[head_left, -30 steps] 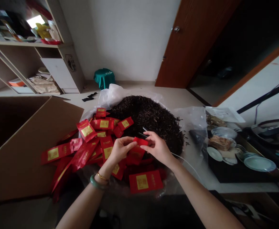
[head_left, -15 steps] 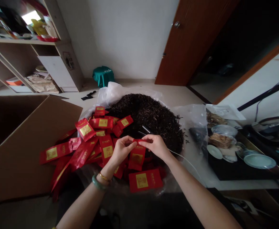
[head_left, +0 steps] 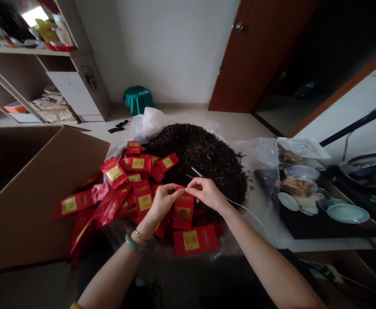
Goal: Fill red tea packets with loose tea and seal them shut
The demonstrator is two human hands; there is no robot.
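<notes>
In the head view a red packet (head_left: 183, 213) with a gold square label hangs upright between my hands. My left hand (head_left: 166, 198) pinches its top edge between thumb and fingers. From the other side my right hand (head_left: 204, 194) pinches the same edge, and the fingertips of both hands nearly meet. The very top of the packet is partly hidden by my fingers. More red packets (head_left: 113, 172) lie in a loose pile to the left, and one red packet (head_left: 196, 240) lies flat just below. Behind my hands rises a heap of dark dried leaves (head_left: 204, 148) on clear plastic sheeting (head_left: 154, 121).
A large open cardboard box (head_left: 46, 201) stands at the left. A thin pale tool (head_left: 196, 171) and a white cord (head_left: 249, 214) lie by the leaves. To the right, a black tray (head_left: 307, 229) bears dishes and a glass bowl. A teal-covered object (head_left: 138, 101) sits by the wall.
My fingers have shifted slightly along the packet's top edge, and my right hand has risen a little. The whole view has moved slightly; the pile and leaves look the same.
</notes>
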